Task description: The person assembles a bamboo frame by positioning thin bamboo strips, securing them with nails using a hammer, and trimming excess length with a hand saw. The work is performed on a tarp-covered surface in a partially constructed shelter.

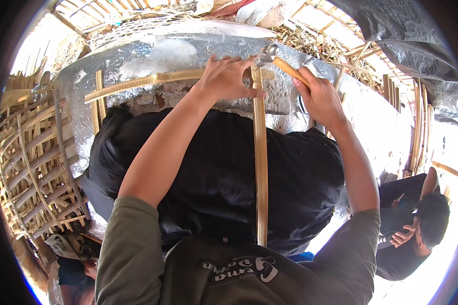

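A claw hammer (288, 70) with a pale wooden handle and shiny metal head is gripped in my right hand (318, 96). Its head sits over the place where two bamboo strips meet. My left hand (229, 79) lies over the crosswise strip (132, 87), fingers spread, with the index fingertip close to the hammer head. The thumb reaches across the top of the long strip (260, 168), which runs back toward my body over my black-clad legs. Whether a nail stands under the hammer head is hidden. A shorter strip (97, 112) joins the crosswise strip's left end.
Behind the strips is a grey, patchy, worn surface (173, 53). Woven bamboo baskets or panels (38, 162) stand at the left. Another person (417, 229) sits low at the right, and part of someone (76, 269) shows at lower left. Grey plastic sheeting (412, 46) hangs at upper right.
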Demonstrator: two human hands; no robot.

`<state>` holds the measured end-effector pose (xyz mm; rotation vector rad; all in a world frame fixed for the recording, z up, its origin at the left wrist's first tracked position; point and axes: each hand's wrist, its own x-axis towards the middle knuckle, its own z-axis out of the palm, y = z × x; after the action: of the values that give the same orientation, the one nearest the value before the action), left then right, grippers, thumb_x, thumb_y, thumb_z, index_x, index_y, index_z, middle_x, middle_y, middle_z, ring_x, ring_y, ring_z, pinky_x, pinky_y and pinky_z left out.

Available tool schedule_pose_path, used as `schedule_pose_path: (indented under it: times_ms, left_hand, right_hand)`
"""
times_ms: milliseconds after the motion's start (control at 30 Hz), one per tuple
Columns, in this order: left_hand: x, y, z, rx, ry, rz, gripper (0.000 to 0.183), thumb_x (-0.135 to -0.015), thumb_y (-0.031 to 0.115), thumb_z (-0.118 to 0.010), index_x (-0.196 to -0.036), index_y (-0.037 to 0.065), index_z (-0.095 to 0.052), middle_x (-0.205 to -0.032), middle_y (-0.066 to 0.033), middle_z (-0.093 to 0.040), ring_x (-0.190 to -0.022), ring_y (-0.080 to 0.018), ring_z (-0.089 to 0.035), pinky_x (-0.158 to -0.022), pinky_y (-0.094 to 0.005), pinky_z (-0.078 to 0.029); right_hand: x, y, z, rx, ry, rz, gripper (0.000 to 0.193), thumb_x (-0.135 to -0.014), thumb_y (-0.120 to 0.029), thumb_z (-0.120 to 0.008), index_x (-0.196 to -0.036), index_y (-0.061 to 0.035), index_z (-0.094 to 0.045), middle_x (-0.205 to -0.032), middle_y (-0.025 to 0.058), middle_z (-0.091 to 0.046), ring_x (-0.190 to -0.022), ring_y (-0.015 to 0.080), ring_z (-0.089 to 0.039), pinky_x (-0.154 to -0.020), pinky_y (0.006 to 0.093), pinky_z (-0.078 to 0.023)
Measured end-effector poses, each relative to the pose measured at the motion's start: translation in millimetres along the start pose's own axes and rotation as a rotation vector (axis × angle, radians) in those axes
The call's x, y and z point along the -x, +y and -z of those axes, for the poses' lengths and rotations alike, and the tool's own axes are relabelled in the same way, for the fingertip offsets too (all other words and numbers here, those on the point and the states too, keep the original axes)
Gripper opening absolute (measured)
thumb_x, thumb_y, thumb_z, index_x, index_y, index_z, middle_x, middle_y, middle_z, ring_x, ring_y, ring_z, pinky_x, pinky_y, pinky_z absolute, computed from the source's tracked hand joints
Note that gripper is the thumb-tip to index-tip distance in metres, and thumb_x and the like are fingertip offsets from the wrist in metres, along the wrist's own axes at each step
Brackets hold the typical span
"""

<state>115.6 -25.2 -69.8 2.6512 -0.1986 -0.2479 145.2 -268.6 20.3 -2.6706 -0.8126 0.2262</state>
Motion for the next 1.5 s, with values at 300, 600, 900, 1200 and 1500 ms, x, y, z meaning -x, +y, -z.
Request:
schedule_pose_path:
  times_ms: [300,600,900,1200,1500]
  left_hand:
    - [2,0,3,0.060,-0.008,-0.020,0.119,-0.063,0.093,-0.062,-0.148,0.011,-0.051,-0.148,-0.0155,-0.054,-0.143,-0.0332,-0.044,-0.121,-0.0551,-0.022]
    - [-1,-4,-3,0.056,0.055,-0.039,0.117,-0.062,0.093,-0.064,-0.149,0.016,-0.052,-0.140,-0.0152,-0.061,-0.135,-0.0340,-0.052,-0.117,-0.0537,-0.029]
    - [1,1,2,0.042,-0.017,-0.010,0.113,-0.065,0.090,-0.065,-0.146,0.013,-0.054,-0.127,-0.0123,-0.067,-0.128,-0.0311,-0.057,-0.114,-0.0511,-0.033]
    - [2,-1,-5,-0.012,0.074,-0.032,0.109,-0.066,0.087,-0.067,-0.147,0.016,-0.053,-0.134,-0.0140,-0.064,-0.132,-0.0329,-0.055,-0.115,-0.0507,-0.032]
    - [4,1,-1,0.045,-0.022,0.013,0.112,-0.064,0.088,-0.067,-0.149,0.015,-0.051,-0.140,-0.0152,-0.061,-0.135,-0.0329,-0.052,-0.119,-0.0519,-0.028]
  right_hand:
    - [1,4,-2,0.008,0.068,0.017,0.017,-0.105,-0.028,-0.054,-0.109,-0.0111,-0.053,-0.067,0.0168,-0.063,-0.065,0.0421,-0.066,-0.060,0.0530,-0.049]
    - [2,2,-9,-0.050,0.128,-0.006,0.014,-0.105,-0.026,-0.054,-0.110,-0.0132,-0.051,-0.066,0.0154,-0.063,-0.063,0.0396,-0.067,-0.056,0.0522,-0.051]
    - [-2,17,-14,0.071,-0.071,0.027,0.015,-0.104,-0.025,-0.054,-0.111,-0.0120,-0.051,-0.068,0.0178,-0.062,-0.063,0.0407,-0.066,-0.057,0.0516,-0.049]
    - [-3,15,-23,0.038,0.009,0.044,0.018,-0.106,-0.026,-0.053,-0.114,-0.0104,-0.053,-0.065,0.0193,-0.061,-0.063,0.0426,-0.066,-0.055,0.0513,-0.046]
    - [-5,8,-7,-0.027,-0.011,0.014,0.019,-0.106,-0.025,-0.053,-0.114,-0.0068,-0.054,-0.064,0.0201,-0.059,-0.062,0.0409,-0.065,-0.057,0.0498,-0.045]
